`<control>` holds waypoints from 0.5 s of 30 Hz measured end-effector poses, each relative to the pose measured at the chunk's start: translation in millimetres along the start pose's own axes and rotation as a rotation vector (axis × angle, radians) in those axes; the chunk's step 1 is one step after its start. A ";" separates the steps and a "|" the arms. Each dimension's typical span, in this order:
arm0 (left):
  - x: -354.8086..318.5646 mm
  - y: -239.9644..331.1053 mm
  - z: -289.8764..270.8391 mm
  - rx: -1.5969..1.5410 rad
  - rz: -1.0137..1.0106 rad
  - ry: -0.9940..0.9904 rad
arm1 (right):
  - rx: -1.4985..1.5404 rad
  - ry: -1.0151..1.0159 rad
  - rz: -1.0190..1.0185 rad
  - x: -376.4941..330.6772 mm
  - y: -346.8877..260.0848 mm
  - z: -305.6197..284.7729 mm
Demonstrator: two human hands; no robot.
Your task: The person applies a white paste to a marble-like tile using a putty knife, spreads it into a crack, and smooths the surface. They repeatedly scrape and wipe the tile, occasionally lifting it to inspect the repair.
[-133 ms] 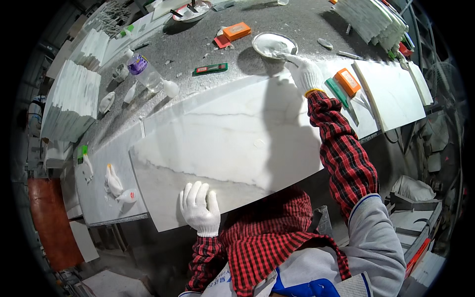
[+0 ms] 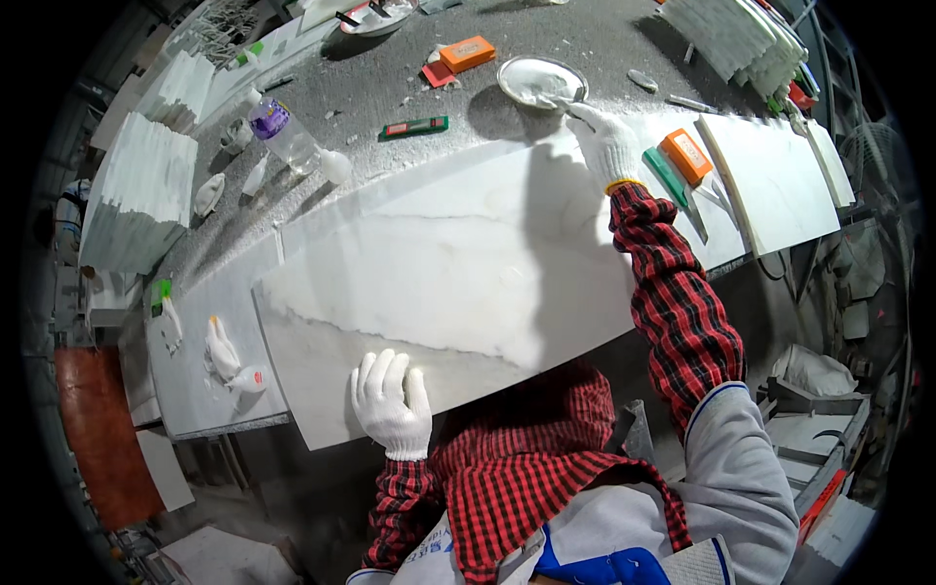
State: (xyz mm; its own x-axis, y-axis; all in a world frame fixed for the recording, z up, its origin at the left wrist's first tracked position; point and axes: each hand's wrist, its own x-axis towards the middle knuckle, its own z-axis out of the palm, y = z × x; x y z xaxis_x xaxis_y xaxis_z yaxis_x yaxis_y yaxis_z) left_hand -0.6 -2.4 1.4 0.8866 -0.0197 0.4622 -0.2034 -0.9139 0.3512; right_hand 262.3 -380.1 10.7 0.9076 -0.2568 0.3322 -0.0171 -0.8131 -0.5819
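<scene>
On the bench (image 2: 356,97), the bowl (image 2: 520,102) ahead is reached by the nearer right hand (image 2: 606,141), grip unclear, the left hand (image 2: 394,402) spread on the slab (image 2: 448,263).

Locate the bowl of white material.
In the head view, the bowl sits upper middle, slightly right of centre, on the grey worktop, the right hand at its near-right rim.

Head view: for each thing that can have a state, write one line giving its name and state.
Marble slab: lying flat.
Bowl: uncovered, holding white material.
Left hand: gloved, open, resting on the marble slab.
Right hand: gloved, at the bowl's rim; grip unclear.
Purple-labelled bottle: upright or lying, cannot tell.
Near orange box: lying beside the green-handled tool.
Left slabs: stacked together.
</scene>
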 end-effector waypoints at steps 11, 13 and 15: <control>-11.5 -7.9 8.3 0.057 0.024 0.037 | 0.139 0.077 -0.119 -167.2 -3.1 -71.2; -11.2 -8.2 7.5 0.043 0.026 0.034 | 0.103 0.001 -0.037 -196.2 -12.5 -86.8; -9.2 -6.7 7.4 0.033 0.031 0.035 | 0.129 0.044 -0.148 -217.5 -11.8 -90.9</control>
State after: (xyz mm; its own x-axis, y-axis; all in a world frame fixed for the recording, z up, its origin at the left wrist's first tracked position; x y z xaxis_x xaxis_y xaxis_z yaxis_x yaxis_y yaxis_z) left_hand -4.3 0.9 -11.3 0.8647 -0.0350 0.5010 -0.2167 -0.9259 0.3093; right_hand 27.0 -362.2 12.7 0.8771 -0.1645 0.4513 0.1713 -0.7707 -0.6138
